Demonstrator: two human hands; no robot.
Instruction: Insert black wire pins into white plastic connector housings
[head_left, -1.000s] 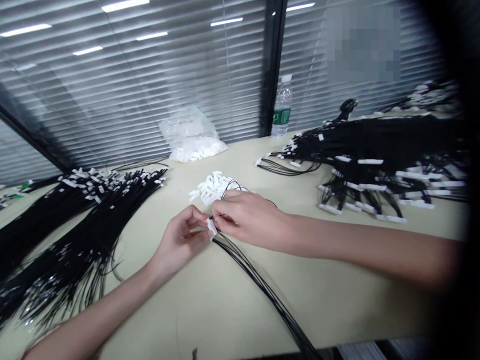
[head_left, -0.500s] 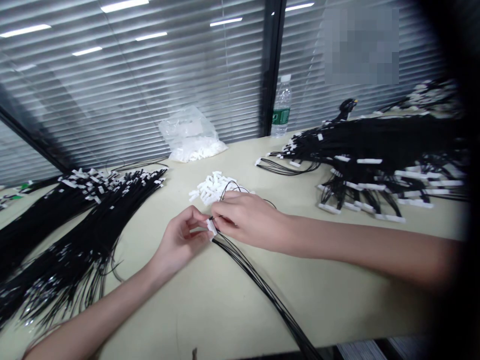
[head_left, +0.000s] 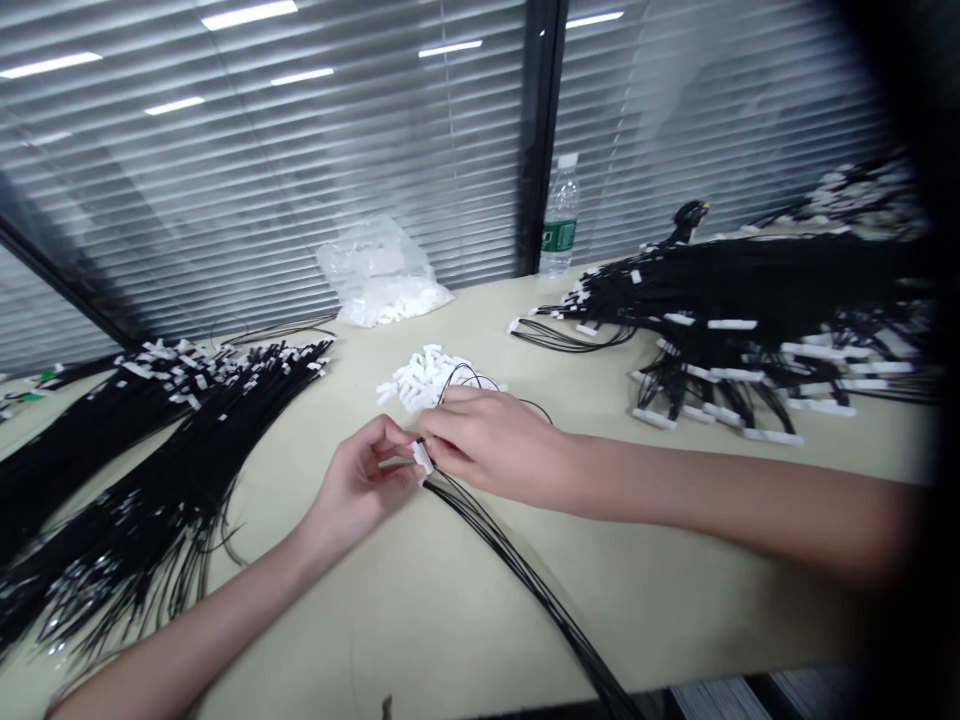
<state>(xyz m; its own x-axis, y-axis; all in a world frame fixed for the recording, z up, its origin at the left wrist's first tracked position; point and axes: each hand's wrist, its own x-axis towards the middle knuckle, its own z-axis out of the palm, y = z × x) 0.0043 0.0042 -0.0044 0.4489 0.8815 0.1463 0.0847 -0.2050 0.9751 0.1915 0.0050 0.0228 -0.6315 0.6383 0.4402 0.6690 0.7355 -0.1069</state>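
A small white connector (head_left: 422, 458) is pinched between the thumb and fingers of my left hand (head_left: 369, 478). Several black wires (head_left: 517, 570) run from it down to the table's front edge. My right hand (head_left: 487, 435) is closed at the connector's upper right, its fingertips on a thin black wire (head_left: 538, 408) whose loop rises behind the knuckles. The tip of that wire is hidden at the fingers. Just behind my hands lies a pile of loose white connectors (head_left: 424, 375).
Bundles of black wires with white ends (head_left: 202, 440) cover the left side. A large heap of connectored black cables (head_left: 750, 280) lies at the right. A clear bag of white pieces (head_left: 386, 280) and a water bottle (head_left: 560, 215) stand by the blinds.
Both hands keep nearly the same pose at the connector. The right hand's fingers have shifted very slightly left; the whole view has moved a little.
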